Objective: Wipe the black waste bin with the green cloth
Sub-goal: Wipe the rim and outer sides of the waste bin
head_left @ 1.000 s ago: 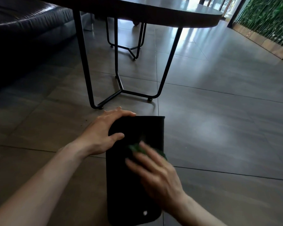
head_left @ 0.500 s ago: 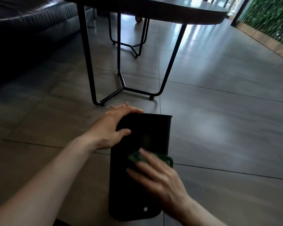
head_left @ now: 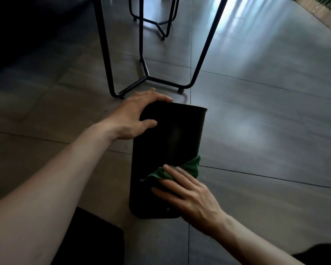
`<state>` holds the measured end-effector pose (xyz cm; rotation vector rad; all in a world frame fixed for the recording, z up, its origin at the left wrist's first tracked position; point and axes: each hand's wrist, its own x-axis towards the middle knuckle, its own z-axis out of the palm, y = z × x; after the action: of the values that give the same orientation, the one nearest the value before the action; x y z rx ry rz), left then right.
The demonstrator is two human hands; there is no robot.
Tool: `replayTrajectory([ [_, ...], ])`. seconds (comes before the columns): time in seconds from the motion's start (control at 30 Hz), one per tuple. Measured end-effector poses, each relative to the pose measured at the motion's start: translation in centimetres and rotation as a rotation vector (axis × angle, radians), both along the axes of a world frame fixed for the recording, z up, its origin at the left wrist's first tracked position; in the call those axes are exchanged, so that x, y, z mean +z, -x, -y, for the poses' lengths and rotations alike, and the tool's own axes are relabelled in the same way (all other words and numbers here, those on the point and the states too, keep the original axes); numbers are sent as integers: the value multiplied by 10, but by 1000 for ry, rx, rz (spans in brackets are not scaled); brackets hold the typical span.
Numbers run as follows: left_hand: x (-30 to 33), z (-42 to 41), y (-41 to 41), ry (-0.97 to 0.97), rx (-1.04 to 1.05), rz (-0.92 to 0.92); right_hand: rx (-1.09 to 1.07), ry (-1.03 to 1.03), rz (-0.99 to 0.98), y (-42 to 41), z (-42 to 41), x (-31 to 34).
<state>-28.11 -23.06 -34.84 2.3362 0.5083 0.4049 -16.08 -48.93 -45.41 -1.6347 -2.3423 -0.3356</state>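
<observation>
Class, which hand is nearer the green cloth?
Right. The right hand presses on the green cloth; the left hand grips the bin's far end.

Right hand (head_left: 189, 197) with green cloth (head_left: 187, 169) on black bin (head_left: 170, 134)

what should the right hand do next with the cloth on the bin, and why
Probably slide the right hand and the green cloth up the black waste bin toward the left hand. The cloth sits on the near part of the upper face, so the stretch beyond it looks unwiped, and the left hand grips the far end to steady the bin.
</observation>
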Motion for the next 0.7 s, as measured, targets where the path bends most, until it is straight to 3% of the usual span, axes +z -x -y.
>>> replayTrajectory([
  [0.07,1,3,-3,-7,12,-2,-53,-41,-50,-11,-12,14],
  [0.17,4,8,-8,-24,-7,-3,-339,-203,-268,-26,-50,47],
  [0.23,4,9,-8,-35,-19,2,-441,-238,-304,-24,-65,56],
  [0.3,4,9,-7,-15,-6,-2,-343,-228,-216,-14,-57,41],
  [0.47,6,12,0,20,14,-22,94,35,10,11,31,-21],
  [0.57,9,16,-2,8,12,-33,158,61,70,10,47,-25],
  [0.7,11,18,-2,12,6,-29,134,23,-1,12,30,-12],
])
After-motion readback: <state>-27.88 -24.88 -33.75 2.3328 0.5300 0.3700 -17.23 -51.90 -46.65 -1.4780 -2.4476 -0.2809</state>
